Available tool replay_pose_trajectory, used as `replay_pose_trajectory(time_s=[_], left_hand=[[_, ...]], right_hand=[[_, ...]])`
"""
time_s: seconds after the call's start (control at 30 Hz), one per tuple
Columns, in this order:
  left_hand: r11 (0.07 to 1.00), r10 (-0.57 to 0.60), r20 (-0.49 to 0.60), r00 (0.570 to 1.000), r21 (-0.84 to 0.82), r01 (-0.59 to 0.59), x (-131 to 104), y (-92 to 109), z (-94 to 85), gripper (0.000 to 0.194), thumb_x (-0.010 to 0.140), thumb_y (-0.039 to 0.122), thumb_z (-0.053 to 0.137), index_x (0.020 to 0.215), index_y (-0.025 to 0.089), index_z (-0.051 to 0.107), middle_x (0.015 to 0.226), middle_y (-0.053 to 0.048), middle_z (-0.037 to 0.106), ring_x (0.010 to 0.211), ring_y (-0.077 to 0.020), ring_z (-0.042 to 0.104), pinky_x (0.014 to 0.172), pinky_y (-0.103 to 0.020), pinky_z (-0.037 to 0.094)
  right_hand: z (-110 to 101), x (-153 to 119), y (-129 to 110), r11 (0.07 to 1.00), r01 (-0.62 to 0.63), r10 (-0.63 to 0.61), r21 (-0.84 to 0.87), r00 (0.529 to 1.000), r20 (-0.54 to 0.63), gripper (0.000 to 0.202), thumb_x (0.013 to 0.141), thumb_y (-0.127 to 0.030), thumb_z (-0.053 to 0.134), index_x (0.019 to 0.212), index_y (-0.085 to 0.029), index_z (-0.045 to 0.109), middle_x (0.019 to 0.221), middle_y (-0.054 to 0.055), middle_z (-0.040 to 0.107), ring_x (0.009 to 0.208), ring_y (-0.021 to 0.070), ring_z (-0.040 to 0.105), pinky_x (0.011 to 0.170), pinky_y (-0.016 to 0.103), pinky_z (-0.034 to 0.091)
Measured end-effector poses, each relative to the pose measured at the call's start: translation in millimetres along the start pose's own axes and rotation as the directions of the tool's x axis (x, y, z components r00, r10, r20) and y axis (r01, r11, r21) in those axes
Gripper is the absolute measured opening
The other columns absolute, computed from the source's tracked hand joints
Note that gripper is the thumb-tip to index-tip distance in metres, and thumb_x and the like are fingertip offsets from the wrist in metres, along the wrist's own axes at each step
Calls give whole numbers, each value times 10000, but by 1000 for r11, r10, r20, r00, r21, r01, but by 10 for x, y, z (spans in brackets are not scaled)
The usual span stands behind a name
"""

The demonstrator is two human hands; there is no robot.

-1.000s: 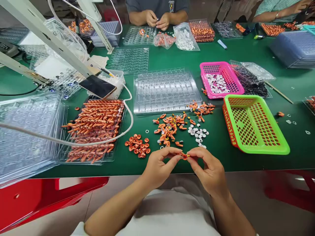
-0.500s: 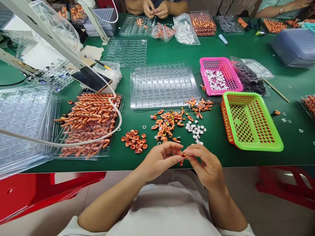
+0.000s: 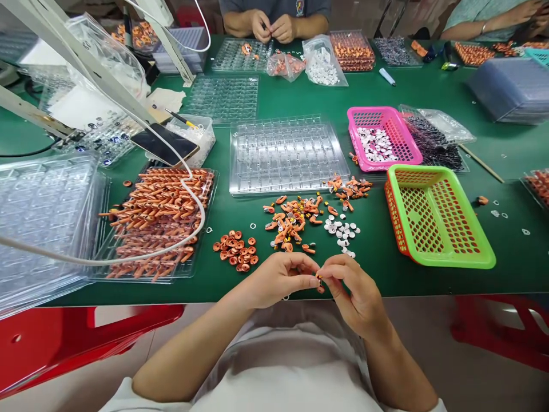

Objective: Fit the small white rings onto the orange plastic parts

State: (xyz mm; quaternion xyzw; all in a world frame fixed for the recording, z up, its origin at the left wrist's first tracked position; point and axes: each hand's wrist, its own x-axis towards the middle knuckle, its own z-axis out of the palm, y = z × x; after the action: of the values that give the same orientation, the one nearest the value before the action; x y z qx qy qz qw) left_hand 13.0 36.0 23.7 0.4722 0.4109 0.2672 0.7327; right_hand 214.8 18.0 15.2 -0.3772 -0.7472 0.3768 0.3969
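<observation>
Small orange part (image 3: 320, 289) pinched in fingertips of left hand (image 3: 274, 281) and right hand (image 3: 359, 297) near edge of green table (image 3: 429, 283); steady left grip, light right-hand pressure probably best applied.

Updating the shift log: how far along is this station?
Possibly done: the orange parts in trays at left; can't confirm they're finished. In hand: a small orange piece at the fingertips of the left hand and right hand. Apparently left: loose orange pieces, white discs and orange cups on the green table. Total progress: can't tell.
</observation>
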Motion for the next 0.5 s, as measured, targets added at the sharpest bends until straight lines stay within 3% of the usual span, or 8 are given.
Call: replay_pose_trajectory(time_s=[0.1, 0.27, 0.37, 0.5], left_hand=[[999, -21, -12, 1000, -29, 20, 13, 44, 35, 183, 815, 301, 722, 898, 139, 710, 808, -54, 740, 766, -161, 672, 729, -276, 505], [982, -60, -45, 997, -183, 51, 79, 50, 56, 227, 772, 338, 759, 836, 136, 674, 801, -59, 745, 780, -183, 697, 702, -277, 501], [983, -70, -109, 992, -175, 50, 99, 15, 50, 216, 767, 337, 763, 826, 149, 674, 784, -25, 722, 729, -141, 660, 636, -232, 469], [987, -28, -205, 978, -158, -5, 63, 15, 90, 195, 753, 303, 778, 816, 153, 672, 791, -11, 692, 733, -123, 629, 699, -241, 484]], right_hand=[[30, -39, 17, 994, -103, 105, 28, 992, -68, 205, 940, -118, 535, 1075, -245, 621, 958, 42, 642, 863, 167, 635, 748, 287, 526], [98, -128, 28, 895, -341, 390, 288, 911, -132, 209, 967, -230, 538, 1162, -272, 599, 937, 15, 657, 755, 145, 663, 711, 278, 555], [110, -174, 24, 863, -361, 429, 353, 893, -135, 183, 955, -259, 570, 1129, -276, 622, 931, 9, 658, 787, 142, 657, 726, 260, 550], [99, -199, 18, 845, -362, 423, 394, 903, -78, 199, 893, -261, 665, 1090, -284, 647, 963, 7, 651, 843, 146, 631, 740, 241, 531]])
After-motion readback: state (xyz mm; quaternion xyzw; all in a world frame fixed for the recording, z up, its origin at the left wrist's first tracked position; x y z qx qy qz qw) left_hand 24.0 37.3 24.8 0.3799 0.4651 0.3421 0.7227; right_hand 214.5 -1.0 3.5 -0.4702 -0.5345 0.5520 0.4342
